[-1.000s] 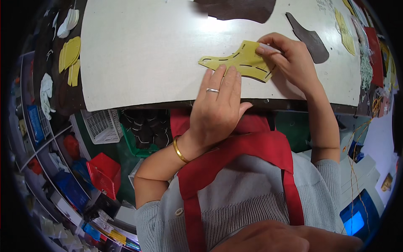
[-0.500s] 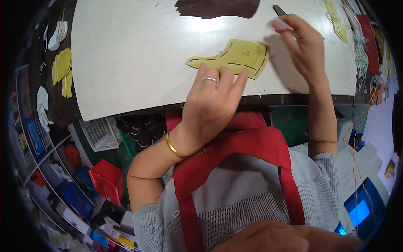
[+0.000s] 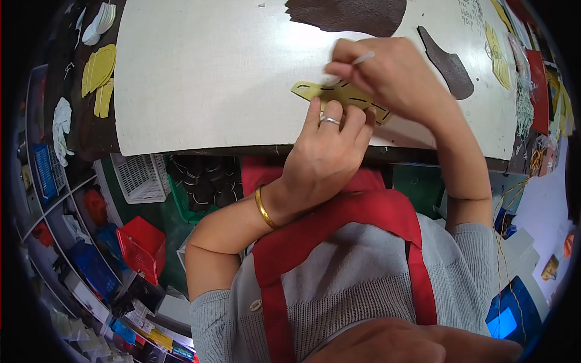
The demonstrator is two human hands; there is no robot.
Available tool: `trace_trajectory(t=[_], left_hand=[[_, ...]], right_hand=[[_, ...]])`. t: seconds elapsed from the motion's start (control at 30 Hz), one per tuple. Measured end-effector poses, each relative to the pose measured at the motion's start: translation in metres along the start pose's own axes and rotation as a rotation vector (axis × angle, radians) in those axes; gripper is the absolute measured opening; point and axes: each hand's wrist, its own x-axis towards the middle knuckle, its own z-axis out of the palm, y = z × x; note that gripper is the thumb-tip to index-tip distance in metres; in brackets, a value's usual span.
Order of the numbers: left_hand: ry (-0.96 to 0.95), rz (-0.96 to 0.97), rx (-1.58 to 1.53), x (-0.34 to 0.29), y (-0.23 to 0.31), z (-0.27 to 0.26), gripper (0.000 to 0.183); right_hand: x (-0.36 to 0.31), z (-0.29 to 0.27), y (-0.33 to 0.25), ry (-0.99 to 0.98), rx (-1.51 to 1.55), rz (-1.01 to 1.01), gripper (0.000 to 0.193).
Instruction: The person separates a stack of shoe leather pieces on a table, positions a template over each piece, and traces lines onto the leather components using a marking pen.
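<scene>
My left hand [image 3: 330, 142] has its fingers spread, the tips pressing on the lower edge of a yellow pattern template [image 3: 310, 91]. The template lies on the white work board and has narrow slots that show dark. In my closed right hand [image 3: 390, 75] is a slim whitish pen [image 3: 364, 57], held over the template's upper edge. That hand hides much of the template, and the pen's tip is blurred. A cut dark brown leather piece [image 3: 448, 63] lies to the right, and a larger stack of brown leather [image 3: 357, 15] sits at the far edge.
The white board [image 3: 200, 91] covers the table. Yellow templates [image 3: 100, 69] and a white glove [image 3: 62, 130] lie to its left; more yellow templates [image 3: 497, 57] and pale cords [image 3: 524, 109] are on the right. Below stand a white basket [image 3: 142, 178] and a red bin [image 3: 142, 248].
My right hand has swung left with the pen, from beside the template to over it. My left hand stays on the template. The view has shifted, bringing the right leather piece into sight.
</scene>
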Motion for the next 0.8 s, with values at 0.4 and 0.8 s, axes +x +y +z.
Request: trace_trajectory(t=[0.4,0.8], left_hand=[[0.059,-0.01,-0.032,0.002,0.002,0.006,0.041],[-0.018,-0.016,-0.05,0.006,0.003,-0.001,0.04]], right_hand=[[0.015,0.019,-0.018,0.054,0.063,-0.062,0.032],[-0.04,-0.003,0.002,0.108,0.183,-0.014,0.022]])
